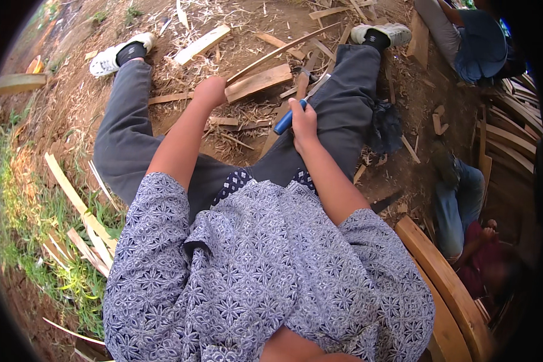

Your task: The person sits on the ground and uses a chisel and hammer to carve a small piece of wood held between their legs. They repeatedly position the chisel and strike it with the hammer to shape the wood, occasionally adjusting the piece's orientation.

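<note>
My left hand point(210, 93) is closed round the near end of a long, thin, slightly curved wooden strip point(277, 53), which runs away to the upper right. My right hand point(305, 122) grips the blue handle of a knife point(289, 118) above my right thigh. Its narrow blade slants up and away along the inside of my right leg. A short, thick piece of wood point(259, 83) lies just beyond my left hand, under the strip. Near the knife blade is a brownish tool with a metal part point(303, 81), partly covered, its kind unclear.
Shavings and offcuts cover the dirt between my outstretched legs, with a pale board point(202, 44) farther off. Long slats point(81, 211) lie on grass at left. Thick curved timbers point(449, 289) stand close behind at right. Two other people point(479, 48) sit along the right side.
</note>
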Demonstrator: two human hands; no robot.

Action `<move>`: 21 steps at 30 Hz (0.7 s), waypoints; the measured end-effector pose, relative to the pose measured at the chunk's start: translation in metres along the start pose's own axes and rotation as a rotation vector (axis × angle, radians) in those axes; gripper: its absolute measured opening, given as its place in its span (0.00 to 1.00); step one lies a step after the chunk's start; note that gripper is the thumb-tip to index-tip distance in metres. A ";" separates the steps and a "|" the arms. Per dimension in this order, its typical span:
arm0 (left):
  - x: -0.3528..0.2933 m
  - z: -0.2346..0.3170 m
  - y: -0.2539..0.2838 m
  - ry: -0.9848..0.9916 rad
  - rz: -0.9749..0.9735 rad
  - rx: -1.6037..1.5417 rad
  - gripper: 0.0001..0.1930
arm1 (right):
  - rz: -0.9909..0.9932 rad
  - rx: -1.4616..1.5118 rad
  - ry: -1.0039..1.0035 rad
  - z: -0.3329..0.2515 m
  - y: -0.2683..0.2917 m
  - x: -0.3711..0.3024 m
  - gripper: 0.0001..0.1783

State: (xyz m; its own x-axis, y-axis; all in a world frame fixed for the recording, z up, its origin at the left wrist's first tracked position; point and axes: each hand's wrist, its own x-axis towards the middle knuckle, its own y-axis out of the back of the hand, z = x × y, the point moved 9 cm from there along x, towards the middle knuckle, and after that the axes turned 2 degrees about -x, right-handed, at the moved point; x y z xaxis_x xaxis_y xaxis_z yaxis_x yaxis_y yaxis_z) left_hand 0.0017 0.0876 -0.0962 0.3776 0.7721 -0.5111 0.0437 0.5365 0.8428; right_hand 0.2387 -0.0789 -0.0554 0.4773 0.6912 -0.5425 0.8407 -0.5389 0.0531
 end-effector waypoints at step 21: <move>-0.060 -0.008 -0.025 0.014 0.064 0.171 0.13 | -0.016 -0.092 0.015 0.005 -0.001 -0.006 0.14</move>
State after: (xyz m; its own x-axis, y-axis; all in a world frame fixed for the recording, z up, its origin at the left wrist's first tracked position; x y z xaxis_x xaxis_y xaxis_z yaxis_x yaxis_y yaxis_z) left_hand -0.0297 0.0306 -0.0883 0.3721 0.8078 -0.4572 0.1769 0.4218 0.8893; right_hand 0.2335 -0.0847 -0.0562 0.4668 0.7069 -0.5314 0.8678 -0.4818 0.1215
